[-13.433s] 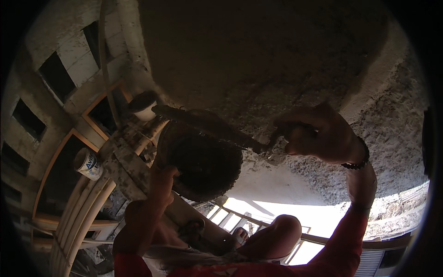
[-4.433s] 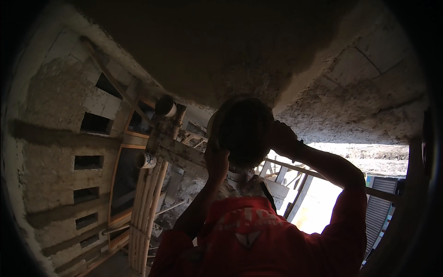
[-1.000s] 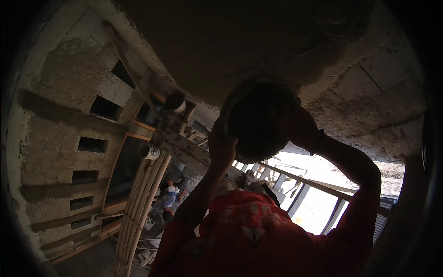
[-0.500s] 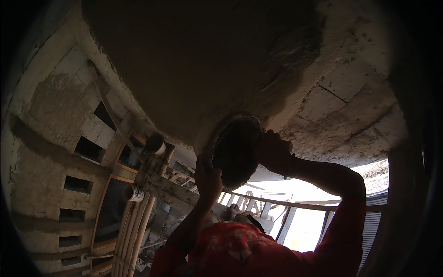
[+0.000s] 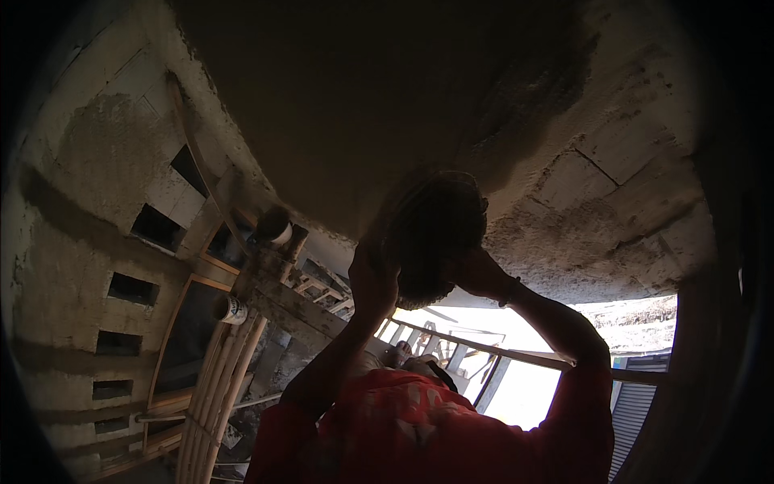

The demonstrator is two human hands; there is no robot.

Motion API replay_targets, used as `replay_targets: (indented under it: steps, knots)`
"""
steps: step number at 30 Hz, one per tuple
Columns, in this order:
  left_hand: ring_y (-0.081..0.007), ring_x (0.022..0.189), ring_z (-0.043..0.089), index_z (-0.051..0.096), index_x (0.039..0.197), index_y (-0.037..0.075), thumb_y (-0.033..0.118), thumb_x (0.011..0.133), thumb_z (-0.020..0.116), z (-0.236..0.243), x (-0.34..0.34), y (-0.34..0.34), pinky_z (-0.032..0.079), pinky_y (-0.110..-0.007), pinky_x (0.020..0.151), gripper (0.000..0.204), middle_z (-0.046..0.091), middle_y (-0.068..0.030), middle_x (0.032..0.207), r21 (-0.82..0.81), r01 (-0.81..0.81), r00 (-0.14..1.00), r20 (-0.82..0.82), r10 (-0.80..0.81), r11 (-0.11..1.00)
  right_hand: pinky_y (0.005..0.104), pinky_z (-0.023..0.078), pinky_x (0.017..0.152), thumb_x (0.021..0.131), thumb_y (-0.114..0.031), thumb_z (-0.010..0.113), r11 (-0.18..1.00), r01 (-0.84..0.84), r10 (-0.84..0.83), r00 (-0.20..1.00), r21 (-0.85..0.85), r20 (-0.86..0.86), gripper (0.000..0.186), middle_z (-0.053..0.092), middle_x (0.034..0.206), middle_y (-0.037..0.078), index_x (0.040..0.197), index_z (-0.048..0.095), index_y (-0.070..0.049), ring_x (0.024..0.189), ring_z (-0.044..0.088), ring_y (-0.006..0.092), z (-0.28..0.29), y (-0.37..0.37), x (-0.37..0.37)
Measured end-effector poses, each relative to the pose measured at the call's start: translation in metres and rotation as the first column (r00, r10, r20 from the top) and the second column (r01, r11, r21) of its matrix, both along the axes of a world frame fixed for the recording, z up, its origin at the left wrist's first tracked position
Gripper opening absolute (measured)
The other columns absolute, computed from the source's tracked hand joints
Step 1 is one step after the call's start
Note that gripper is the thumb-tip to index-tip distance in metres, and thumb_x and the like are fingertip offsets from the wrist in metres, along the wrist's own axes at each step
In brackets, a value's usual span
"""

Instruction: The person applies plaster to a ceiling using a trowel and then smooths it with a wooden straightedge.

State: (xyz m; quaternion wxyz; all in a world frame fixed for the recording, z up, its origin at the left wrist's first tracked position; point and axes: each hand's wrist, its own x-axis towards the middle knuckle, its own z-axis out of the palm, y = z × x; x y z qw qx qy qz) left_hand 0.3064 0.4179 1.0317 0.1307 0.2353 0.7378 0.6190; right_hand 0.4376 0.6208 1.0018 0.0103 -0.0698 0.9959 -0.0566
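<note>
Squarely between, dark round bucket [image 5: 435, 226]: left hand [image 5: 375, 281] clamped on it, right hand [image 5: 479, 273] touching, grip unclear.

Gap between container [image 5: 435, 230] and shirt [image 5: 415, 419], plaster [image 5: 322, 97] beyond

We're counting one left hand [image 5: 375, 282] and one right hand [image 5: 477, 274], that's making two; one dark round vessel [image 5: 435, 234], one bracelet [image 5: 509, 292] and two tubs [image 5: 231, 309] are showing; and the wall [image 5: 68, 234] is giving us six small dark openings [image 5: 133, 288] plus two wood-framed openings [image 5: 184, 343].
</note>
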Motion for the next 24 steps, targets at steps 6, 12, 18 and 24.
replay_targets:
  steps: [6, 12, 18, 24]
  knots:
    - [-0.0238, 0.099, 0.061, 0.047, 0.13, -0.005, 0.001, 0.067, 0.054, 0.016, -0.009, -0.002, 0.049, -0.033, 0.085, 0.064, 0.061, -0.0178, 0.111, 0.193, -0.073, 0.963, 0.27, 0.019, 0.978, 0.0383, 0.053, 0.058, 0.085, -0.019, 0.06, 0.99, 0.064, -0.05, 0.993, 0.129, -0.108, 0.008, 0.06, 0.082, 0.007, 0.084, 0.062, -0.011, 0.066, 0.063, 0.0264, 0.044, 0.018, 0.0]
    - [-0.0184, 0.106, 0.057, 0.045, 0.133, -0.004, -0.006, 0.069, 0.055, 0.041, -0.013, -0.009, 0.047, -0.028, 0.09, 0.065, 0.058, -0.012, 0.118, 0.394, -0.145, 0.898, 0.437, -0.047, 0.908, 0.0369, 0.053, 0.058, 0.086, -0.016, 0.063, 0.999, 0.032, -0.03, 0.994, 0.016, -0.102, 0.012, 0.058, 0.084, 0.009, 0.093, 0.059, -0.007, 0.066, 0.063, 0.0261, 0.108, 0.025, 0.003]
    - [-0.0198, 0.108, 0.056, 0.046, 0.131, -0.003, -0.008, 0.067, 0.056, 0.036, -0.026, -0.026, 0.047, -0.03, 0.093, 0.065, 0.056, -0.0111, 0.12, 0.396, -0.202, 0.899, 0.437, 0.009, 0.896, 0.0382, 0.054, 0.072, 0.076, -0.023, 0.077, 0.874, 0.335, -0.3, 0.942, -0.352, 0.153, 0.046, 0.067, 0.091, 0.012, 0.112, 0.054, -0.007, 0.081, 0.068, 0.0276, 0.223, 0.009, 0.004]
    - [-0.0173, 0.107, 0.055, 0.049, 0.129, -0.001, -0.008, 0.069, 0.057, 0.029, -0.03, -0.044, 0.048, -0.029, 0.089, 0.061, 0.056, -0.0091, 0.118, 0.404, -0.293, 0.899, 0.426, 0.106, 0.867, 0.0335, 0.055, 0.071, 0.068, -0.021, 0.084, 0.968, 0.027, -0.054, 0.993, -0.248, -0.101, 0.048, 0.069, 0.088, 0.012, 0.107, 0.063, -0.003, 0.079, 0.069, 0.0226, 0.325, 0.004, 0.02]
